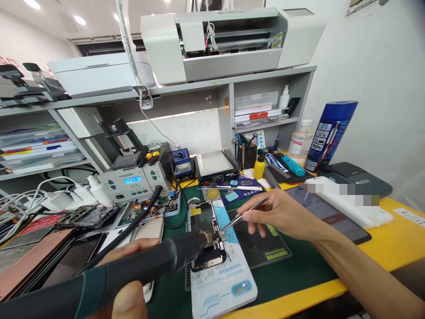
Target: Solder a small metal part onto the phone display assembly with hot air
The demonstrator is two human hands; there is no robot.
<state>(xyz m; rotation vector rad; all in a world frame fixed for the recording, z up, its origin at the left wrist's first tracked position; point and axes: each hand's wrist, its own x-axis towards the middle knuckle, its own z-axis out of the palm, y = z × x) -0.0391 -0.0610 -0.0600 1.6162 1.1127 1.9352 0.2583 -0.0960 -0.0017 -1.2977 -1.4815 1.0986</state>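
My left hand (131,283) is wrapped round the thick black handle of a hot air gun (139,266). Its metal nozzle (206,239) points at an opened phone (202,219), partly covering it. The phone lies on a white and blue phone-sized box (229,283). From the right, my right hand (265,217) pinches slim metal tweezers (245,214), their tips at the phone's right edge beside the nozzle. Whether the tips grip a part there is too small to tell. Beneath the box and to its right is a black honeycomb mat (262,248).
A rework station (133,181) with a lit display stands behind at left. Phone boards (149,208) and stacked phones (43,261) fill the left side. Behind sit a heating plate (215,166) and yellow bottle (259,167). A tablet (327,212) lies right of my right hand.
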